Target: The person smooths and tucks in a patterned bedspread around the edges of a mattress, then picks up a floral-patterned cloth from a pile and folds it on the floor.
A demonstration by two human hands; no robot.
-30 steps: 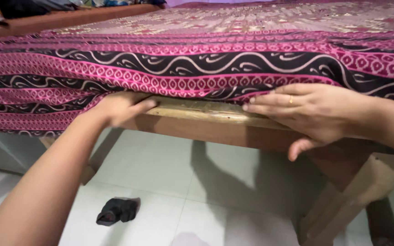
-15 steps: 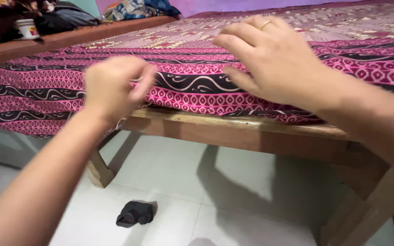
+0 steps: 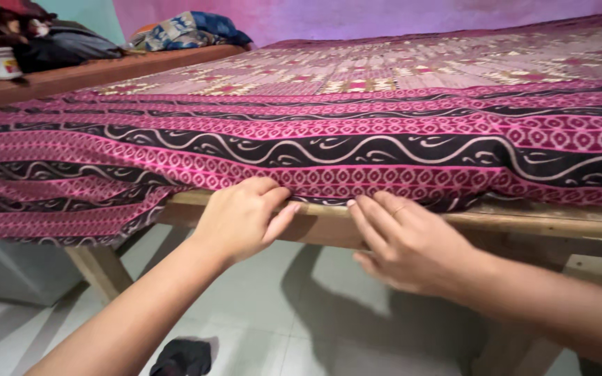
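Observation:
A pink and black patterned bedsheet [image 3: 357,139] covers a mattress on a wooden bed frame [image 3: 545,223]. My left hand [image 3: 242,219] is at the sheet's lower hem above the frame rail. Its fingers are curled into the fabric and the fingertips are hidden in the fold. My right hand [image 3: 405,240] lies just to its right, fingers straight and together, with the tips touching the hem where it meets the rail. Left of my hands the sheet hangs loose below the frame.
A wooden bed leg [image 3: 99,268] stands at the left over a pale tiled floor [image 3: 259,313]. A small dark cloth [image 3: 182,356] lies on the floor below my left arm. A white tub [image 3: 1,61] and bundled clothes [image 3: 189,29] sit on a ledge behind the bed.
Both hands were raised over the top of the sheet half a second ago. They have dropped back to the hem at the frame rail, closer together than a second ago.

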